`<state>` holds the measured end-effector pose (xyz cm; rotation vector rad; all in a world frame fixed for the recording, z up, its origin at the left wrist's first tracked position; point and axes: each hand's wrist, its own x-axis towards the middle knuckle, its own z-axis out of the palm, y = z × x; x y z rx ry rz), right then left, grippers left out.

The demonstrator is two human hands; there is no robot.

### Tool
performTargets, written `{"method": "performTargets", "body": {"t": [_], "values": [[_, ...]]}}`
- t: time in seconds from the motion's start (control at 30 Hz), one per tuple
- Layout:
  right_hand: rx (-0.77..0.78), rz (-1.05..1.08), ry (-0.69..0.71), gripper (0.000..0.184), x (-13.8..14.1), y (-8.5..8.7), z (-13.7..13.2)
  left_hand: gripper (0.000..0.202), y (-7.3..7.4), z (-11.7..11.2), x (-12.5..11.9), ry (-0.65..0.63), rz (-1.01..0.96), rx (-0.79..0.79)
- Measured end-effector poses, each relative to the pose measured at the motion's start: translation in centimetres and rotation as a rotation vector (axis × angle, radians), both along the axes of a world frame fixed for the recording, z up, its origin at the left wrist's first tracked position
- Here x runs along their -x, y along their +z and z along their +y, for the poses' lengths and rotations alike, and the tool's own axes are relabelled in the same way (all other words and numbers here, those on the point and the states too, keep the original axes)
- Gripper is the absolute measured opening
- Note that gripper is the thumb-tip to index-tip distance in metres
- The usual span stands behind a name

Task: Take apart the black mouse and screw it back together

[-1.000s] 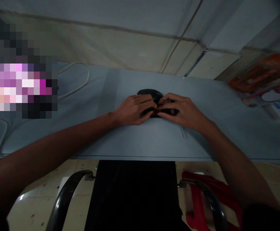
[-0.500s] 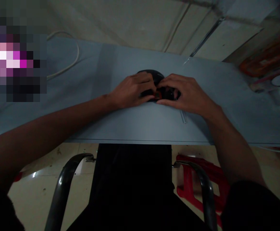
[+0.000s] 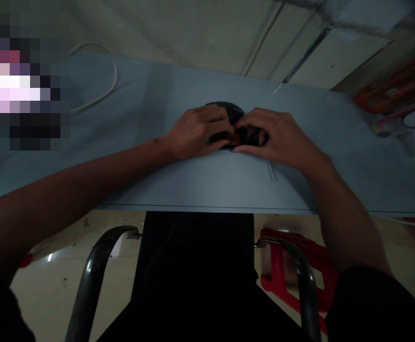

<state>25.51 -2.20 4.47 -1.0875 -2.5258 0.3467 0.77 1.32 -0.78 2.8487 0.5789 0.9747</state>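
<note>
A small black object (image 3: 235,113) with a bit of red showing lies on the grey-blue table (image 3: 193,180), in the middle. My left hand (image 3: 196,131) grips its left side with curled fingers. From the right, my right hand (image 3: 276,136) has its fingers bent round the object's other side. The fingertips of both hands meet over it and hide most of it. What the object is stays unclear in the dim light.
A white cable (image 3: 100,90) loops over the table's back left. Colourful packages (image 3: 400,104) lie at the right edge. A thin metal rod (image 3: 272,171) lies beside my right wrist. Chair armrests (image 3: 96,266) and a red stool (image 3: 296,266) stand below the table's front edge.
The view has tilted so the table sits higher in the picture than a second ago. Both hands stay on the black object, with only small finger shifts.
</note>
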Motion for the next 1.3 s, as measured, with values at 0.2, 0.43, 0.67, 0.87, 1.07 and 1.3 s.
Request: {"method": "performTargets", "body": {"t": [0.2,0.43,0.67,0.87,1.07,1.3], "values": [[-0.045,-0.041,0.011,0.046,-0.1,0.0,0.0,0.032,-0.1,-0.1,-0.1,0.009,-0.021,-0.078],[-0.064,0.112,-0.077,0.035,-0.3,0.7,-0.2,0.043,-1.6,2.1,0.7,0.309,-0.198,-0.071],[-0.204,0.079,-0.083,0.022,-0.8,0.4,0.3,0.046,-2.0,2.0,0.6,0.449,-0.003,0.188],[-0.219,0.073,-0.122,0.018,-1.0,0.7,0.3,0.056,0.4,0.5,0.3,0.514,0.085,0.288],[-0.213,0.052,-0.132,0.018,-1.0,0.5,0.3,0.059,-1.0,1.4,0.7,0.387,0.021,0.271],[-0.213,0.043,-0.124,0.019,-1.0,0.4,0.2,0.072,-1.3,1.7,0.8,0.373,0.015,0.285]]}}
